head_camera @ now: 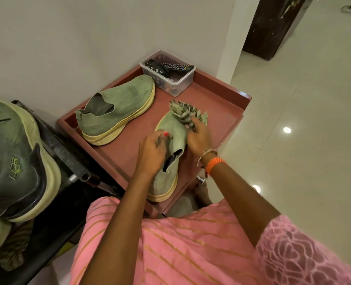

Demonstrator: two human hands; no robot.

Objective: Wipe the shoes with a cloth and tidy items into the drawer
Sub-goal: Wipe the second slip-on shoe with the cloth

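2 green knit slip-on shoes with thick, pale yellow foam soles sit on a reddish-brown tray-top stand (222,93) with a raised rim, set against a white wall. The far shoe (117,112) rests upright on its sole near the wall, its soft collar slumped and wavy. The near shoe (166,161) lies at the front of the stand, toe pointing away from the person, heel just at the front rim. The left hand (153,151) reaches forward from a bare forearm, fingers curled over the shoe's inner side beside the collar opening and gripping the knit upper; a red-painted thumbnail shows. The right hand (199,136), with thin bangles and an orange braided band at the wrist, presses a crumpled striped green-and-dark cloth (183,112) onto the toe area, fingers bent over the fabric and clutching it. A clear rectangular plastic container (180,81) stands in the stand's far corner, holding a black remote control (178,66) and a dark patterned strap. At left, a larger, dustier green sneaker (16,161) with a stitched logo and ribbed yellow sole sits on a black metal rack (67,161). The floor consists of glossy pale tiles.
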